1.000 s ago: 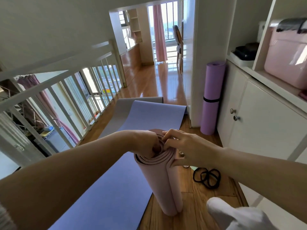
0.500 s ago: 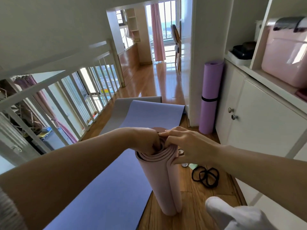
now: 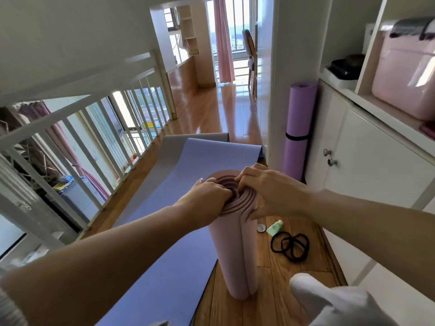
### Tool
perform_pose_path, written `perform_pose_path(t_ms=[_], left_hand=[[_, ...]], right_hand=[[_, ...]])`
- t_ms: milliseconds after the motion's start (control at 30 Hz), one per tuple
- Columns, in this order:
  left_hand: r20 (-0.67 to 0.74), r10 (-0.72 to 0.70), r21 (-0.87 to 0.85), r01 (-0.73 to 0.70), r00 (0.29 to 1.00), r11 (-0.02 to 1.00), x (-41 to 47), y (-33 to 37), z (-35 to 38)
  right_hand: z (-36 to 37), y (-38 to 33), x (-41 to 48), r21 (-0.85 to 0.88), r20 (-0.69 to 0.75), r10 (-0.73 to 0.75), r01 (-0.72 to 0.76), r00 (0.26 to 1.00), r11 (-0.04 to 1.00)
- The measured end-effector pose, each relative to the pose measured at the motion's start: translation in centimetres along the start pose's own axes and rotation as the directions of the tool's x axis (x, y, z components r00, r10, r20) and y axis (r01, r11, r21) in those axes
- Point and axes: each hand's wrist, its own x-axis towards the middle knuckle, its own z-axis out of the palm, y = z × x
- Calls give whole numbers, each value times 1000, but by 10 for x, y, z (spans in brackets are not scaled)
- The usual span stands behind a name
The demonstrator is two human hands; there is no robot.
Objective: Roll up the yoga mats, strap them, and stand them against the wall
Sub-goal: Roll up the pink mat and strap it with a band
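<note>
Pink mat roll (image 3: 237, 250) stands on end on the floor (image 3: 270, 278) directly below both hands: left hand (image 3: 207, 196) fingers curl into its loose top coils, right hand (image 3: 266, 187) fingers pinch the coils opposite, thumb on the outer wrap. Judged light, soft, springy and liable to unwind; best gripped around the outer wrap. No writing legible, the small green tube (image 3: 275, 228) included.

pink mat (image 3: 236, 252), blue mat (image 3: 164, 231), purple mat (image 3: 297, 123)
</note>
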Motion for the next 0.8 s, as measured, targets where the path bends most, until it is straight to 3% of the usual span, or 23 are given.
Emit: perform_pose_path(t_ms=[200,267,300,367,433,500,600,667,733,800], left_hand=[[-44,52,-2,-52,998,999,-13,-5,6],[-243,53,-161,-94,969,982,-15,-12,9],[-356,-35,-279,-71,934,958,-16,-13,11],[-369,-318,-528,85,874,845,-19,-1,14],[-137,-518,-768,239,845,594,-16,21,19],[-10,-550,-907,223,835,356,-10,41,27],[-88,-565,-951,99,820,291,2,50,39],[-122,-572,-952,66,811,298,6,49,45],[-142,-573,-948,56,807,313,8,47,52],[-177,-560,-939,32,809,342,8,47,55]], right_hand=[[-1,-7,2,-59,-19,-40,39,999,997],[6,-8,2,-67,-91,-20,14,996,998],[10,-7,2,-49,-142,13,-20,990,999],[16,-3,0,-5,-248,96,-100,964,995],[20,-2,-3,9,-356,139,-145,924,989],[25,-8,-4,-38,-406,120,-148,906,988],[27,-14,-4,-71,-405,124,-167,906,983],[16,-11,-2,1,-301,179,-188,937,982],[-12,-6,0,133,-27,215,-209,976,969],[-40,-2,8,247,185,194,-237,963,940]])
